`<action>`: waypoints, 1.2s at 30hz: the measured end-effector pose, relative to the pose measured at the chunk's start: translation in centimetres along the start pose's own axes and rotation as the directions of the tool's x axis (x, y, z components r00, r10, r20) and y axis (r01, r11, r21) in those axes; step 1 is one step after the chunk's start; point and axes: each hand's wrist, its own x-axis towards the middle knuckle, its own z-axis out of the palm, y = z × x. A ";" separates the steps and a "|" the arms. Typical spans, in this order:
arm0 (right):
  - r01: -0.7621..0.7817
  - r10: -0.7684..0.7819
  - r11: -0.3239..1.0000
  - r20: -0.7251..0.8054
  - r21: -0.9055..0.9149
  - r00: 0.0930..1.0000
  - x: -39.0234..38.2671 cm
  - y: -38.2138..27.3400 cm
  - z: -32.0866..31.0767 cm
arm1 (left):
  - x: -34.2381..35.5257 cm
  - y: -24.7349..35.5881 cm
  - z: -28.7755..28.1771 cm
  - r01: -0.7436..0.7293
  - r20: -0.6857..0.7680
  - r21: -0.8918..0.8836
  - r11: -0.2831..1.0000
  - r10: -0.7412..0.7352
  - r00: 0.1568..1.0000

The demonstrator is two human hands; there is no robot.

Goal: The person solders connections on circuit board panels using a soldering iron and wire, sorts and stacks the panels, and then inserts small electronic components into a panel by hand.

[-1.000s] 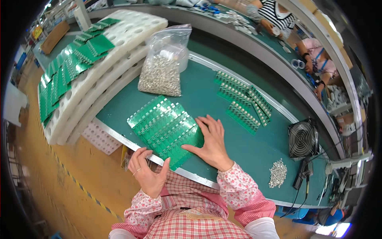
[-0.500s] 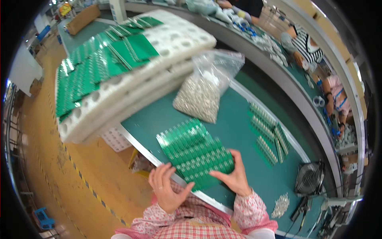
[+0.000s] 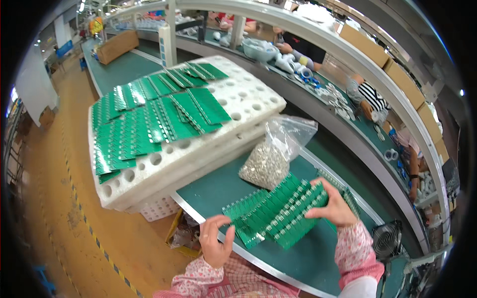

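Note:
A fan of green circuit boards [image 3: 278, 211] with rows of metal pins is lifted a little above the green table [image 3: 213, 191]. My left hand [image 3: 216, 242] grips the fan's near left end between thumb and fingers. My right hand [image 3: 332, 204] clasps its far right end, fingers curled over the top edge. Both sleeves are pink with a floral print.
A clear bag of small metal parts [image 3: 271, 159] lies just beyond the boards. A stack of white foam trays [image 3: 208, 149] carrying many green boards fills the left. A small black fan [image 3: 386, 239] stands at the right. Other people work along the far bench [image 3: 348, 94].
The boards lay flat under my right hand a second ago; both hands have gathered and raised them. The view has swung left toward the foam trays.

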 end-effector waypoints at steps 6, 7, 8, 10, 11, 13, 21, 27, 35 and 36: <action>0.024 0.016 0.934 0.107 -0.357 0.994 2.1 1.1 -0.6 | 5.0 1.6 0.8 -0.045 0.251 -0.015 0.999 0.047 0.967; 0.021 0.019 0.932 0.105 -0.363 0.994 2.3 1.4 -0.7 | 5.1 1.6 1.1 -0.043 0.250 -0.021 0.999 0.047 0.967; 0.005 0.032 0.940 0.101 -0.342 0.994 2.3 1.5 -0.6 | 5.3 1.7 1.4 -0.019 0.345 -0.048 0.999 0.034 0.938; 0.002 0.037 0.955 0.125 -0.297 0.992 2.7 1.5 -0.8 | 5.2 1.6 1.9 0.005 0.432 -0.100 0.995 0.039 0.901; 0.026 0.016 0.955 0.140 -0.297 0.990 3.5 1.0 -1.0 | 5.3 1.7 1.9 0.098 0.433 -0.171 0.980 -0.015 0.901; 0.081 -0.048 0.957 0.122 -0.279 0.991 4.2 -0.8 -1.5 | 6.3 3.1 1.9 0.413 0.468 -0.433 0.801 -0.192 0.863; 0.339 -0.220 0.916 0.437 -0.215 0.872 19.5 -14.0 -2.1 | 19.6 5.5 -1.2 -0.082 -0.043 -0.307 0.948 0.072 0.996; 0.484 -0.114 0.804 0.709 -0.346 0.696 32.0 -17.5 -0.2 | 24.9 2.6 -2.3 -0.024 -0.113 0.185 0.983 0.045 0.993; 0.561 0.148 0.584 0.756 -0.587 0.637 39.0 -17.0 2.7 | 24.0 1.9 -0.3 -0.098 -0.170 0.627 0.773 0.259 0.951; 0.595 0.092 0.536 0.742 -0.599 0.664 38.8 -16.8 2.9 | 23.6 2.4 -0.5 -0.130 -0.132 0.635 0.761 0.273 0.953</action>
